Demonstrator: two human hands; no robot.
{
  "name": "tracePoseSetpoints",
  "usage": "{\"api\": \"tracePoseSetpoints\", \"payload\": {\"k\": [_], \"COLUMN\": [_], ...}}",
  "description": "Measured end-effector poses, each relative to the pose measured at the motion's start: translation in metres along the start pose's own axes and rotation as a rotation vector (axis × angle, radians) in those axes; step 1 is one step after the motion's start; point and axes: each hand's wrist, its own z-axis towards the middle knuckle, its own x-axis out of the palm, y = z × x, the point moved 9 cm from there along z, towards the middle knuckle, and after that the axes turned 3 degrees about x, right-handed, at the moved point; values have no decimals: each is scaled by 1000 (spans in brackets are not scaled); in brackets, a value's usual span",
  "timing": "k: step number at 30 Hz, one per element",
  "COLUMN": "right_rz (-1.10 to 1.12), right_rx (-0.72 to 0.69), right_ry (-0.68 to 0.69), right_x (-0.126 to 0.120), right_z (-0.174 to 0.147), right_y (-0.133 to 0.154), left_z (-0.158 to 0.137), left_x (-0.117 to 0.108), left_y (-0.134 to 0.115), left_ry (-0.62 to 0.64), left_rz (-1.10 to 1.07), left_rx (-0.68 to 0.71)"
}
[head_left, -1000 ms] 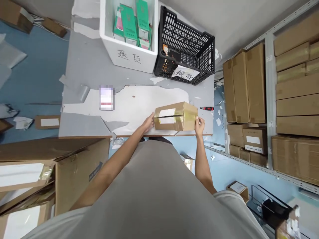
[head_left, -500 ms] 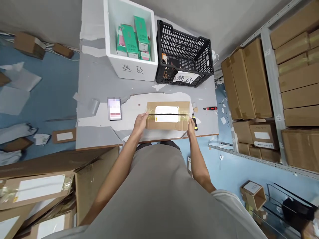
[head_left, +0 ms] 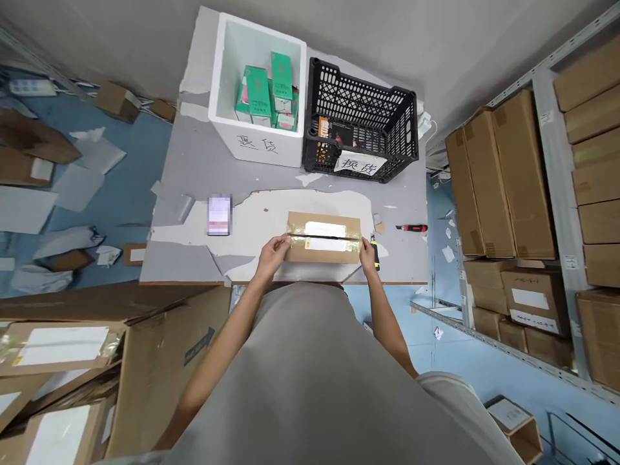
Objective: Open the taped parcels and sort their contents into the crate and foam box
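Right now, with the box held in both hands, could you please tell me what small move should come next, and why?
Perhaps ease the flaps of the box apart: a dark gap runs along its top, splitting the label, and the left hand and right hand hold the box's ends near that gap.

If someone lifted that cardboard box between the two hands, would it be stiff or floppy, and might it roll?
The cardboard box would probably be fairly stiff, judging by its straight edges. Its top may flex along the dark slit that divides the white label. Flat sides make rolling unlikely.
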Motion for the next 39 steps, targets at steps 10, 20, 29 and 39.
{"api": "tracePoseSetpoints", "payload": {"k": [10,20,29,39], "right_rz": [-12,-424,-240,-210], "right_rx": [-238,-485,-551,49], "right_ry": [156,474,219,-67], "right_x": [-28,21,-4,30], "right_z": [14,35,88,116], "right_y": [46,100,129,68], "left_z": [-21,-63,-72,-14], "left_x": [10,-13,-24,7], "left_y": [-7,1,29,38], "left_ry": [-106,-29,179,210], "left_rz": [89,225,321,659], "left_rx": [59,22,31,162]}}
